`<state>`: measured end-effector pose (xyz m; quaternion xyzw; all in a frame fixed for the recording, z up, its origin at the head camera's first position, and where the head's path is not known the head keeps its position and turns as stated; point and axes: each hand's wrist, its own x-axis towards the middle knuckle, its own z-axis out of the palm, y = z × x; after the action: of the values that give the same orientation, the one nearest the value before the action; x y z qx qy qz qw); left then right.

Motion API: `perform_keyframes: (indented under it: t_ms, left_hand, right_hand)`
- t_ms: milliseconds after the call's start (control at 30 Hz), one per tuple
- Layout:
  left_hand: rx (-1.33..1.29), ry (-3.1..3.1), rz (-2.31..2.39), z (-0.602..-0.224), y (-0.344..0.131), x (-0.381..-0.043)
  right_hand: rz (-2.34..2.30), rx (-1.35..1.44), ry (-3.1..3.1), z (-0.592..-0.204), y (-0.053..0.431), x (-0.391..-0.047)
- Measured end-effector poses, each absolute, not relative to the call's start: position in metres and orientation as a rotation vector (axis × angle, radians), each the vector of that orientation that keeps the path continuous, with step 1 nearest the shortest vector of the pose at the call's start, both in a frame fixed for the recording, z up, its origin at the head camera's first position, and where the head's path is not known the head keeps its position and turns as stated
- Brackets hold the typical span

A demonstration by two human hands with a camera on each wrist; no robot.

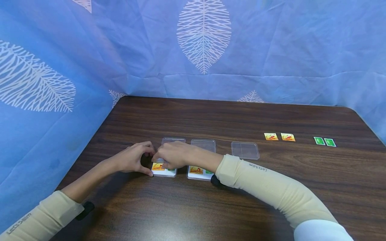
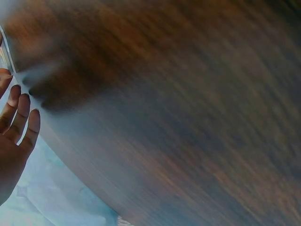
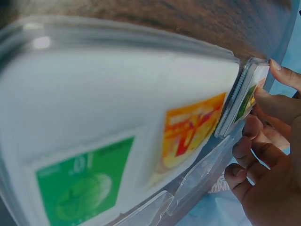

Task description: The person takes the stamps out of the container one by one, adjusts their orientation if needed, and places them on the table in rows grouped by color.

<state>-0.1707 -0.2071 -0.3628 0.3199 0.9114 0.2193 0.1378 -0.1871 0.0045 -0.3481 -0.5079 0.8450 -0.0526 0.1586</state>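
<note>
On the dark wooden table, my left hand [image 1: 132, 159] curves round the left side of a clear plastic case [image 1: 164, 173] with a white insert, its thumb at the near corner. My right hand [image 1: 176, 154] reaches across to the same case, thumb and index finger at an orange stamp [image 1: 158, 166] on the insert. A green stamp [image 3: 245, 102] lies beside it, partly covered by the right hand. Just right stands a second case [image 3: 113, 70], holding an orange stamp [image 3: 190, 127] and a green stamp [image 3: 84, 181] on white; the right forearm passes over it.
Behind the cases lie clear lids [image 1: 174, 139] [image 1: 203, 144], and another clear lid [image 1: 245, 150] lies further right. Two orange stamps [image 1: 271, 136] and two green stamps [image 1: 329, 142] lie at the right. A blue patterned cloth [image 1: 144, 43] hangs behind the table.
</note>
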Motion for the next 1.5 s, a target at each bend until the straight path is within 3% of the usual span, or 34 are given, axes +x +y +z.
perform_keyframes:
  t_ms: [967, 1500]
  left_hand:
    - [0.928, 2.650, 0.641, -0.3632, -0.2079, -0.1683]
    - [0.940, 2.668, 0.603, -0.3636, -0.2072, -0.1689]
  right_hand:
    - [-0.173, -1.601, 2.542, -0.3493, 0.0072, -0.1865]
    - [-0.484, -1.495, 2.435, -0.3421, 0.0143, -0.1912]
